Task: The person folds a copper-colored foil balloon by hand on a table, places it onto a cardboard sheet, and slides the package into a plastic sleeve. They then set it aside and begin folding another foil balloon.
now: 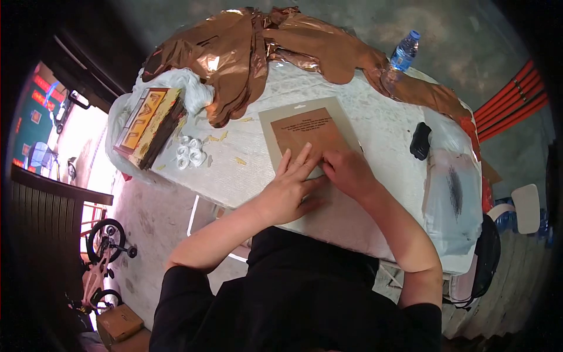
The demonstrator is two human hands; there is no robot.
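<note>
A flat plastic packet (309,124) with a hang hole at its top edge lies on the table before me. Behind its pale border shows a copper-brown panel with small black printed text. My left hand (291,190) rests on the packet's lower part, fingers stretched out and spread. Right beside it, my right hand (350,172) is closed, thumb and fingers pressed together over the packet's lower right part. Whatever those fingers pinch is hidden. The packet's bottom edge is covered by both hands.
Shiny copper-coloured foil sheets (234,64) run along the far edge. A water bottle (405,51) stands at the back right. On the left are stacked printed cards (153,120) and white ribbon rolls (190,154); on the right, a black object (420,141) and clear plastic bags (451,199).
</note>
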